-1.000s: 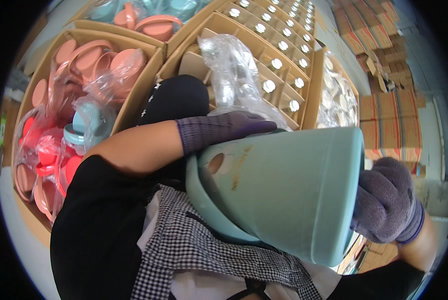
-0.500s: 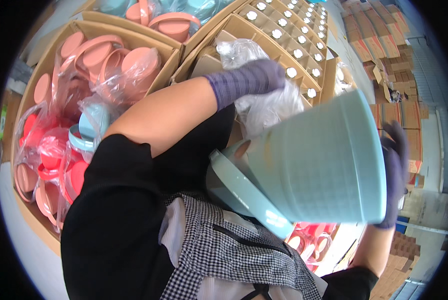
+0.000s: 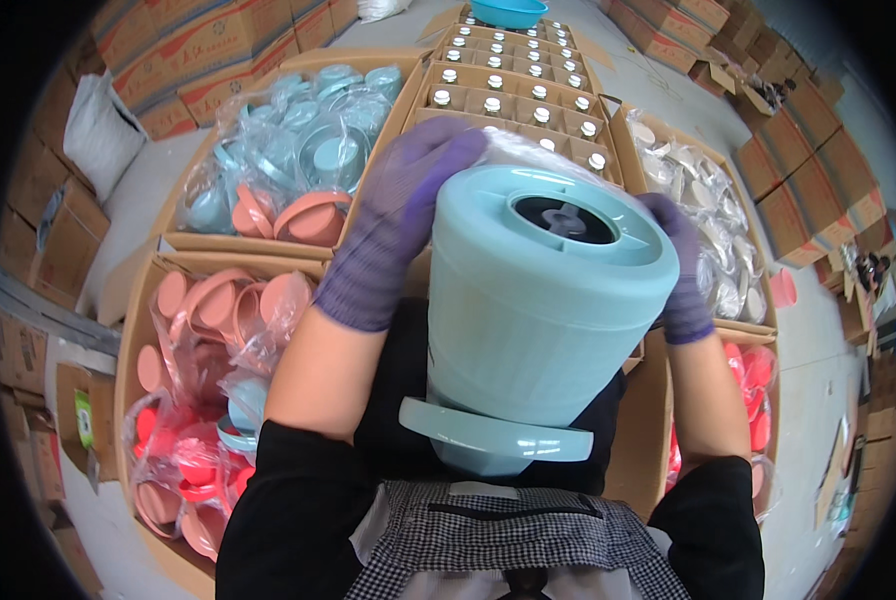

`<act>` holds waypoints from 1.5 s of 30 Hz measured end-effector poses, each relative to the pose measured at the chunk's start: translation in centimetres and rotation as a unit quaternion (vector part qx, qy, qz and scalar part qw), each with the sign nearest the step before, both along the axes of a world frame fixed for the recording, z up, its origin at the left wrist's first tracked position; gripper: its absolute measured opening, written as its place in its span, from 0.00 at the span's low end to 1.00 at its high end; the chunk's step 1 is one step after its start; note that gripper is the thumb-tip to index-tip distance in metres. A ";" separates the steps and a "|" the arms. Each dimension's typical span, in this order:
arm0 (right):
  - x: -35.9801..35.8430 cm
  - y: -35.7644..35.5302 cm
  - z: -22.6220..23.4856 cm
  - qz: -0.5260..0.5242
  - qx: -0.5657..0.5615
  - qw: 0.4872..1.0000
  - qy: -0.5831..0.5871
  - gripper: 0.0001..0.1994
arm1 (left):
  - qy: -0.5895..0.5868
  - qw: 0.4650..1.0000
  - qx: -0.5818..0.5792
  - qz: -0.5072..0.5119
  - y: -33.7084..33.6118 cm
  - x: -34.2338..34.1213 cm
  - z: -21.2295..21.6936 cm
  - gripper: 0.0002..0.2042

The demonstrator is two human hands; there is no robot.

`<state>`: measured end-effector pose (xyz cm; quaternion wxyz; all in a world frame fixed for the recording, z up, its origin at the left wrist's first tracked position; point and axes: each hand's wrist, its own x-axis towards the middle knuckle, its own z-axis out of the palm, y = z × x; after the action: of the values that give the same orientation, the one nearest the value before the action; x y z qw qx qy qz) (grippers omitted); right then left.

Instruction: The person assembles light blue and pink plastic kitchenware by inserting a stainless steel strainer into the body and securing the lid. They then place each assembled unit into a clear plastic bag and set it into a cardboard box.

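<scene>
A large pale blue tapered plastic jug [image 3: 538, 330] is upside down in front of my body, its round base tilted up and towards me. A dark round fitting [image 3: 565, 220] sits in the middle of the base. The jug's band-like handle [image 3: 496, 432] hangs at the lower end. My left hand [image 3: 408, 190], in a purple glove, has its fingers closed on a clear plastic bag [image 3: 528, 150] behind the base. My right hand [image 3: 676, 265], gloved alike, grips the jug's right side near the base rim; some of its fingers are hidden.
Cartons of pink and red handled parts [image 3: 208, 350], blue parts [image 3: 333, 155] and wrapped pale parts [image 3: 713, 220] surround me. A divided carton [image 3: 515, 85] holds white-capped bottle-like pieces, with a blue basin [image 3: 510, 12] beyond. Stacked boxes [image 3: 203, 65] stand far left.
The jug has turned from lying sideways to base-up and moved in front of me. My left hand has drawn back from the bags in the carton, bringing a clear bag. The view has tilted up.
</scene>
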<state>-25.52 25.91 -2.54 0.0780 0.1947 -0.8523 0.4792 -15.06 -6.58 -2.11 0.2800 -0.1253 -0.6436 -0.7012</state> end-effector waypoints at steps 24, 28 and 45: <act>14.4 4.3 -5.6 0.338 0.175 0.925 -0.022 0.12 | 0.062 0.922 -0.379 0.046 7.0 21.6 -5.4 0.17; 14.3 3.6 -10.0 0.278 0.038 0.949 -0.146 0.17 | -0.087 0.985 -0.089 0.122 5.3 21.5 -4.3 0.12; 24.3 -2.3 9.7 0.311 -0.397 0.792 -0.344 0.16 | 0.028 0.968 0.171 0.180 -1.7 23.0 1.6 0.15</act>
<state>-1.26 23.66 7.18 -0.3030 0.2234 -0.4516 0.8089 7.99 -8.30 -0.46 0.4369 0.0228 -0.5179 -0.7351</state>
